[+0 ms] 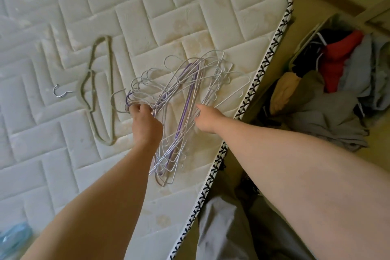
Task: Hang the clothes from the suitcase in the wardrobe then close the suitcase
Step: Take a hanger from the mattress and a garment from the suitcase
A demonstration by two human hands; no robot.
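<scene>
Left grip [145, 116] was curled round the bunched hooks of the wire hangers [191, 95] on the mattress [190, 6]. Right grip [207, 118] lay among the wires; whether it was closed I couldn't tell. Clothes [337, 55] were heaped in the open suitcase [304, 42] beside the bed. Step: fetching a hanger. Next, I judged, I'd have to tease one free of the tangle.

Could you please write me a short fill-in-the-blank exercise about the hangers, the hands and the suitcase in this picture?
1. The wire hangers lie piled on the quilted ____.
2. The left hand grips several by their ____.
3. The lone grey hanger lies to the pile's ____.
4. The suitcase of clothes is ____.
Missing: mattress; hooks; left; open.
</scene>
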